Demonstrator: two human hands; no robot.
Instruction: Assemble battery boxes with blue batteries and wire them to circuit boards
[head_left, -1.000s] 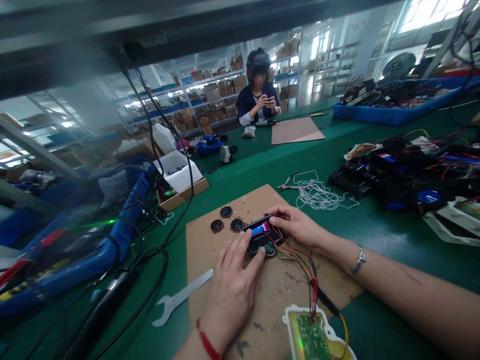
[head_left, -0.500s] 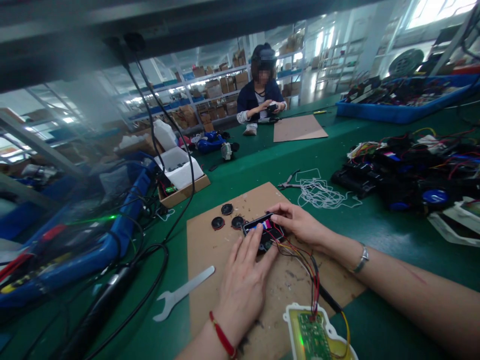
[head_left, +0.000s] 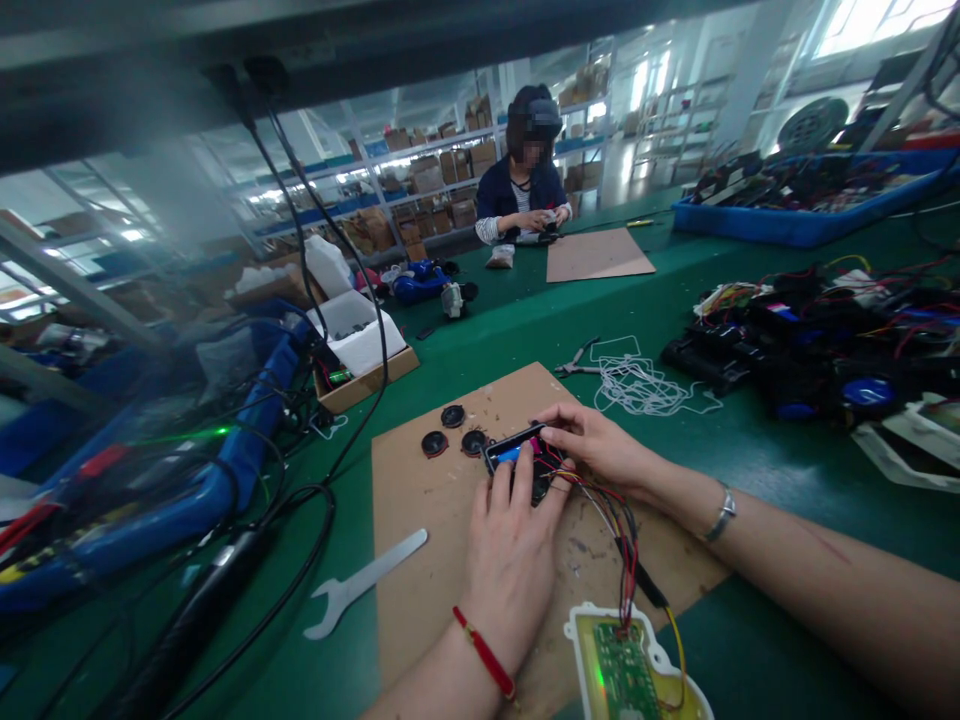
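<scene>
Two hands logged. What sits between them?

One black plastic housing [head_left: 517, 462] with a blue-and-pink strip, lying on a cardboard sheet [head_left: 427, 560].

Hand state?

Left hand [head_left: 510, 570]: fingers slightly spread, tips on the housing's near edge. Right hand [head_left: 600, 445]: fingers pressed together, curled over its far edge.

Next items out?

Coloured wires [head_left: 626, 560] running down to a green circuit board [head_left: 621, 665] in a white casing; three round black discs [head_left: 452, 416] just beside the housing; a flat steel wrench [head_left: 360, 585]; pliers [head_left: 577, 365] and a tangle of white cord [head_left: 637, 388] past the sheet's edge.
</scene>
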